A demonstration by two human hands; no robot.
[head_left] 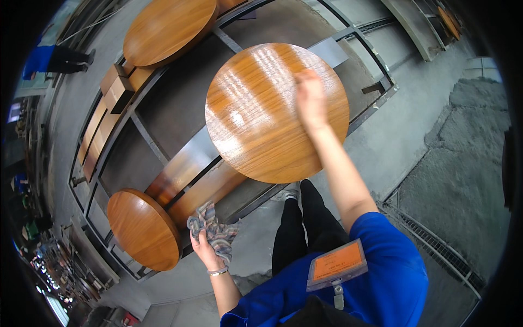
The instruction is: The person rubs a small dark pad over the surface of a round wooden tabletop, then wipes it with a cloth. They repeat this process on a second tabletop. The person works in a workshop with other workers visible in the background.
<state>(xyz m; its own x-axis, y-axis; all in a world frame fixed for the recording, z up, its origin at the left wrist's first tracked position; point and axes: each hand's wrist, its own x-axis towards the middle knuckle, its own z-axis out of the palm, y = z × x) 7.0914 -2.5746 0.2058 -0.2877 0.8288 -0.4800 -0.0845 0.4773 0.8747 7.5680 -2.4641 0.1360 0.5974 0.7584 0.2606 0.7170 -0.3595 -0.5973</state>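
A glossy round wooden tabletop (261,114) with brown grain lies before me on a low metal frame, its surface catching light streaks. Over the right part of this disc is my right hand (311,101), its fingers curled in; what they hold, if anything, is hidden. My left hand (204,250) hangs off to the lower left, wrapped round a crumpled plaid cloth (218,229) in grey, blue and pinkish tones. A loose end of the cloth spreads away from the fingers. Close to that hand, a second round wooden tabletop (143,229) rests on the frame's near left end.
The dark metal frame (147,136) has crossbars and flat boards (210,185) across it. Another round tabletop (169,30) and wooden blocks (117,92) sit along its far side. A person (52,59) stands at far left. A floor grate (436,248) runs at right.
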